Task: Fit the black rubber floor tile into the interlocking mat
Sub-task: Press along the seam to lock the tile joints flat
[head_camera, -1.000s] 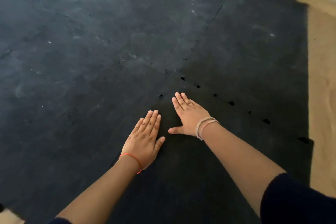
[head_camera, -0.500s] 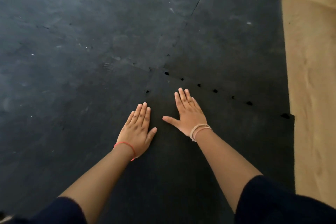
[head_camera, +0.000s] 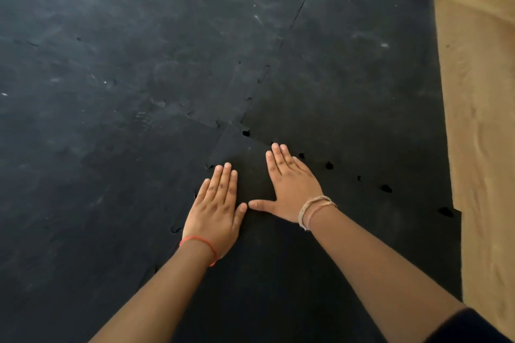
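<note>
The black rubber floor tile [head_camera: 278,273] lies under my flat, spread left hand [head_camera: 214,209] and right hand [head_camera: 292,189], gripping nothing, its far seam toward 2 o'clock showing open gaps [head_camera: 386,188], so uneven pressing could leave those tabs unseated in the mat [head_camera: 139,64].

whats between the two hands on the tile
Only bare black tile between the left hand and right hand; their thumb tips nearly meet, in the head view.
</note>
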The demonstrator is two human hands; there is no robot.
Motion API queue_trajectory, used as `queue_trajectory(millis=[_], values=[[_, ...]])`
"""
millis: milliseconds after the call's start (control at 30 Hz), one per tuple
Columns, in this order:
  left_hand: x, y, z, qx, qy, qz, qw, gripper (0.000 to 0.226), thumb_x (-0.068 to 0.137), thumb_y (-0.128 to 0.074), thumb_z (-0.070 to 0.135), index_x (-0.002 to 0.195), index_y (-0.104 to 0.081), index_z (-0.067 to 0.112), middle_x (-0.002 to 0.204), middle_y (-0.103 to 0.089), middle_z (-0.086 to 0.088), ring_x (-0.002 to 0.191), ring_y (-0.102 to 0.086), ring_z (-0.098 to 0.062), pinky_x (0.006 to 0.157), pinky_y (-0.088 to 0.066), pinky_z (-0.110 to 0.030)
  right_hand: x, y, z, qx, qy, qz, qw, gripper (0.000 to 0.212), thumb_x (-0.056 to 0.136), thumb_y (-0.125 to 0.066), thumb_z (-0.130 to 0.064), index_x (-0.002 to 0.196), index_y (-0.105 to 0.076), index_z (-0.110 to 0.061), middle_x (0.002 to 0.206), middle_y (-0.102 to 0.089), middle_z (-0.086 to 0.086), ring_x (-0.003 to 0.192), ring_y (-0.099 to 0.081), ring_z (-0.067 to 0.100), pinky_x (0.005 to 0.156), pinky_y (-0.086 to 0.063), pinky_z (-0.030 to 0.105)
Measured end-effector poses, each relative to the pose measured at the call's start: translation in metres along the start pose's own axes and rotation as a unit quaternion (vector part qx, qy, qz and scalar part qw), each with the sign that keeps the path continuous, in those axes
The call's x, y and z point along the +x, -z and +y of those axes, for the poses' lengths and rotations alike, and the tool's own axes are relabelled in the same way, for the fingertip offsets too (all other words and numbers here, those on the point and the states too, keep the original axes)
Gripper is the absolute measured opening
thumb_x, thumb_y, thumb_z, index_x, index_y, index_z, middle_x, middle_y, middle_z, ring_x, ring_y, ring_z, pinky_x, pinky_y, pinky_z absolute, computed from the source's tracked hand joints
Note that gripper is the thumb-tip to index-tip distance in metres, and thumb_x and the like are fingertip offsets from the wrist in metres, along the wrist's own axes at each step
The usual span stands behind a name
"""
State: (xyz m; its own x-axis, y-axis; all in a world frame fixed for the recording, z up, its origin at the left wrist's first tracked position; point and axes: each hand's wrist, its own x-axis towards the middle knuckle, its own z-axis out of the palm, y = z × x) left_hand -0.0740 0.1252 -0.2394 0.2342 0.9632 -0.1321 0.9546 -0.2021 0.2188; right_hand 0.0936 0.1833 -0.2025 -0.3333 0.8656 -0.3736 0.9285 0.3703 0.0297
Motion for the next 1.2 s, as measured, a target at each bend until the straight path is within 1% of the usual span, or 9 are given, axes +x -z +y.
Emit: queue_trajectory(millis=[200,300,433,533,767,867,933,1067,1200], values=[[0.003,0.007,0.0,0.001,-0.005,-0.028,1.0,0.06,0.093,-0.007,0.045,0.132,0.027,0.015,0.14,0.035,-0.001,0.13,0.033,-0.015,0.108,0.019,-0.029,0.009,0.015,0.01,-0.023,0.029,-0.055,0.998,0.086,0.089,-0.034,-0.059,0.143,0.012,-0.01,0.154,0.017,0.008,0.142,0.01,0.021,0.114,-0.005,0.035],[0.009,0.013,-0.004,0.002,-0.019,-0.045,0.999,0.061,0.094,-0.01,0.045,0.136,0.022,0.014,0.147,0.027,-0.002,0.13,0.03,-0.011,0.108,0.016,-0.027,-0.004,0.0,0.012,0.012,0.026,0.014,0.999,0.081,0.09,-0.026,-0.059,0.143,0.014,-0.013,0.154,0.019,0.004,0.14,0.017,0.016,0.113,0.004,0.031],[0.038,0.031,-0.005,-0.009,-0.002,-0.058,0.998,0.063,0.095,-0.013,0.043,0.141,0.011,0.008,0.153,0.018,-0.007,0.138,0.019,-0.015,0.111,0.011,-0.028,-0.032,-0.04,-0.003,0.064,-0.061,0.136,0.987,0.075,0.084,-0.001,-0.062,0.139,0.015,-0.014,0.15,0.018,0.001,0.137,0.019,0.015,0.111,0.01,0.03],[0.053,0.04,0.002,-0.03,0.026,-0.1,0.994,0.062,0.096,-0.015,0.041,0.141,0.008,0.004,0.153,0.015,-0.011,0.14,0.015,-0.02,0.113,0.005,-0.031,-0.037,-0.05,-0.009,0.086,-0.092,0.152,0.98,0.076,0.08,0.006,-0.064,0.137,0.015,-0.015,0.148,0.018,0.001,0.137,0.018,0.016,0.11,0.01,0.031],[0.064,0.041,-0.005,-0.042,0.021,-0.156,0.987,0.061,0.097,-0.018,0.037,0.141,0.01,0.005,0.152,0.017,-0.013,0.14,0.015,-0.022,0.114,0.003,-0.033,-0.033,-0.052,-0.013,0.068,-0.103,0.175,0.977,0.074,0.085,-0.001,-0.061,0.141,0.006,-0.013,0.15,0.008,0.004,0.139,0.009,0.02,0.111,0.003,0.034],[0.064,0.043,-0.005,-0.051,0.021,-0.173,0.983,0.061,0.097,-0.018,0.037,0.141,0.011,0.006,0.152,0.019,-0.012,0.14,0.016,-0.022,0.114,0.003,-0.033,-0.033,-0.049,-0.01,0.068,-0.089,0.156,0.981,0.073,0.086,-0.003,-0.061,0.139,0.013,-0.015,0.151,0.014,0.003,0.138,0.017,0.018,0.111,0.008,0.033],[0.061,0.042,-0.008,-0.052,0.012,-0.163,0.985,0.064,0.096,-0.02,0.039,0.14,0.012,0.006,0.151,0.021,-0.011,0.139,0.019,-0.021,0.113,0.005,-0.032,-0.027,-0.042,-0.006,0.075,-0.075,0.151,0.983,0.072,0.086,-0.005,-0.061,0.137,0.018,-0.016,0.152,0.017,0.003,0.136,0.023,0.017,0.11,0.011,0.031],[0.056,0.032,-0.02,-0.036,-0.072,-0.062,0.995,0.062,0.096,-0.022,0.04,0.141,0.012,0.013,0.152,0.019,-0.003,0.13,0.028,-0.008,0.108,0.014,-0.024,-0.001,-0.032,-0.001,0.069,-0.075,0.182,0.978,0.072,0.087,-0.007,-0.06,0.135,0.021,-0.014,0.148,0.024,0.003,0.134,0.026,0.016,0.109,0.014,0.03],[0.065,0.026,-0.015,-0.043,-0.049,-0.034,0.997,0.06,0.096,-0.02,0.038,0.141,0.012,0.014,0.148,0.023,0.003,0.131,0.027,-0.007,0.109,0.014,-0.025,0.002,-0.038,-0.003,0.063,-0.079,0.186,0.977,0.075,0.084,0.0,-0.061,0.137,0.016,-0.011,0.147,0.021,0.005,0.136,0.02,0.018,0.11,0.011,0.031]])
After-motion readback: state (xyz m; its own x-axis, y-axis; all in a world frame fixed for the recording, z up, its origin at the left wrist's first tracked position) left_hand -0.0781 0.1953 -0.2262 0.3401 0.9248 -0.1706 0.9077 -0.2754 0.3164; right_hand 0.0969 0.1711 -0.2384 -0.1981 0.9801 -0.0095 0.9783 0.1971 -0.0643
